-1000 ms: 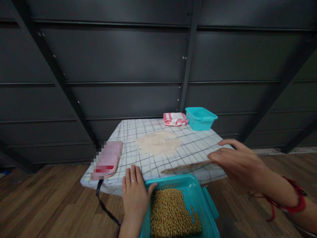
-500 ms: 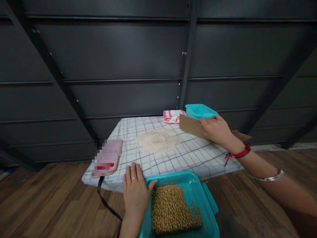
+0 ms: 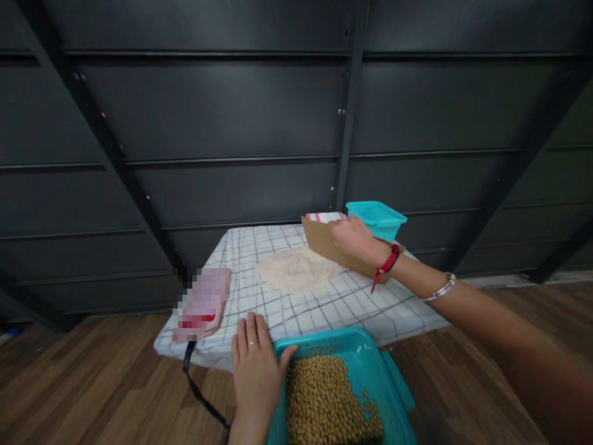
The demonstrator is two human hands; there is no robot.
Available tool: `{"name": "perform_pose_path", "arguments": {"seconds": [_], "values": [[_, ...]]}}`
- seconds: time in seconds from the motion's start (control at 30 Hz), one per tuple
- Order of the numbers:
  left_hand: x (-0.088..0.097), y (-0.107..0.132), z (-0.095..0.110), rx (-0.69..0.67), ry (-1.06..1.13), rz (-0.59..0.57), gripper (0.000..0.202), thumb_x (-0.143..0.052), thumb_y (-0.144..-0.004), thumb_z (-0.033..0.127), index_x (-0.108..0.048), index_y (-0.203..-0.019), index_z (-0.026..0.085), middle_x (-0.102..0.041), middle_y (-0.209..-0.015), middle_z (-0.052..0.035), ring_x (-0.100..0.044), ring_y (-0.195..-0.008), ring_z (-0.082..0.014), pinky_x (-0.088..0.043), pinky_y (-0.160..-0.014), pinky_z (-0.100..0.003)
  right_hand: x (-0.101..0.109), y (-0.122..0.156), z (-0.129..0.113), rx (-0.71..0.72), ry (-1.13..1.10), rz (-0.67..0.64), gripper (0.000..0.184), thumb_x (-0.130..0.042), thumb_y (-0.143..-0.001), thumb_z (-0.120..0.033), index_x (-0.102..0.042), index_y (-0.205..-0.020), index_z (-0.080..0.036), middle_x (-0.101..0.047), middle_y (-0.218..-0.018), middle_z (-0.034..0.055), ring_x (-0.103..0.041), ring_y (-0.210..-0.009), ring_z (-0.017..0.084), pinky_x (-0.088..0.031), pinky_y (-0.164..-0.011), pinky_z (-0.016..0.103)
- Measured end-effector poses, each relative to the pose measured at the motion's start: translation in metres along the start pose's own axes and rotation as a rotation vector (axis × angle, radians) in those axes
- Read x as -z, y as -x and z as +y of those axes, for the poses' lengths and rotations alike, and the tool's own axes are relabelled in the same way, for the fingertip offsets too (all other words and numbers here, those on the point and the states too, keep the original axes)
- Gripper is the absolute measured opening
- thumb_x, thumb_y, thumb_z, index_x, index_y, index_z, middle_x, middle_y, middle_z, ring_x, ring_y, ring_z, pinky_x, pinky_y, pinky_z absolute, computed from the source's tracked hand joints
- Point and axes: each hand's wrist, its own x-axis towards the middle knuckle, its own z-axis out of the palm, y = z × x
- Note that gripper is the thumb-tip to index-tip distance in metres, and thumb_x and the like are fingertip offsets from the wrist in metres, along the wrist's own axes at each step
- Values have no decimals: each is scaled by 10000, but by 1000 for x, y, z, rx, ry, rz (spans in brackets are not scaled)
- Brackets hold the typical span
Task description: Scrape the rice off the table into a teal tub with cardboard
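Observation:
My right hand (image 3: 354, 238) is closed on the upper edge of a brown cardboard piece (image 3: 322, 240), held on edge at the right side of a flat heap of pale grains or powder (image 3: 296, 270). The heap lies on a checked white cloth (image 3: 287, 312). My left hand (image 3: 257, 361) lies flat with its fingers stretched onto the cloth's front edge. Its thumb rests at the rim of a teal basket (image 3: 393, 371), which holds soybean-like yellow beans (image 3: 328, 395).
A pink phone-like object (image 3: 204, 303), partly pixelated, lies at the cloth's left with a black strap (image 3: 197, 383) hanging down. Behind the cardboard are a folded red-and-white towel (image 3: 324, 217) and a turquoise container (image 3: 377, 216). A dark panelled wall (image 3: 241, 111) stands behind.
My right hand has brought the cardboard leftward to the heap's right edge, now covering part of the towel. The left hand stays in place. The view has tilted slightly upward.

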Motion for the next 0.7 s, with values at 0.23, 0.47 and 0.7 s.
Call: {"name": "perform_pose_path", "arguments": {"seconds": [0.23, 0.47, 0.7], "values": [[0, 1, 0, 7, -2, -3, 823, -222, -797, 659, -481, -1203, -9, -512, -1237, -252, -426, -1178, -360, -351, -943, -505, 11, -15, -11, 53, -2, 32, 246, -406, -797, -94, -621, -916, -92, -667, -833, 139, -599, -745, 219, -292, -618, 313], [0, 0, -1, 6, -25, -28, 783, -286, -786, 653, -509, -1184, 17, -518, -1241, -236, -431, -1177, -356, -351, -944, -496, 12, -10, 17, 14, 23, 55, 291, -443, -861, -319, -599, -921, -80, -659, -860, 153, -604, -741, 230, -322, -611, 314], [-1, 0, 0, 18, -19, -43, 739, -302, -800, 612, -504, -1186, 15, -502, -1257, -239, -408, -1193, -360, -335, -956, -506, 2, -14, 12, 122, -57, -66, 171, -502, -852, -228, -625, -844, -109, -648, -779, 90, -592, -679, 162, -416, -589, 273]]}}
